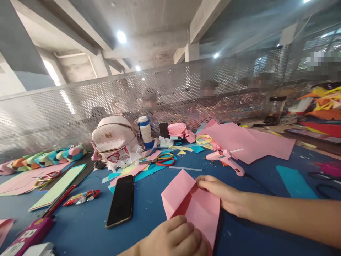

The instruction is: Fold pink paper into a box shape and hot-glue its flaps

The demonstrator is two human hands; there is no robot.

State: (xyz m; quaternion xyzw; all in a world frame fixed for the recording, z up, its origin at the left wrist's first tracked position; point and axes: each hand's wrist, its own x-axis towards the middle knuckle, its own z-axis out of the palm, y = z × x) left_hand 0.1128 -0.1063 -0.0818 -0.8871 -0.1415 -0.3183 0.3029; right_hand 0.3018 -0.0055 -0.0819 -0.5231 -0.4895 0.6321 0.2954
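A partly folded sheet of pink paper (204, 209) lies in front of me, its upper left part turned up into a slanted flap. My left hand (177, 236) is closed at the paper's lower edge, the knuckles toward me and the fingertips hidden. On the far right edge, my right hand (221, 193) pinches the paper with thumb and fingers. Just beyond it rests a pink glue gun (226, 158), nozzle to the left. A black phone (121, 201) lies to the left of the paper.
Scissors with red and yellow handles (165, 160) rest among paper scraps. Behind them stand a pale backpack (114, 133) and a white-and-blue bottle (145, 131). Large pink sheets (250, 140) lie at the back right. A perforated metal screen (170, 85) borders the blue table; people sit beyond.
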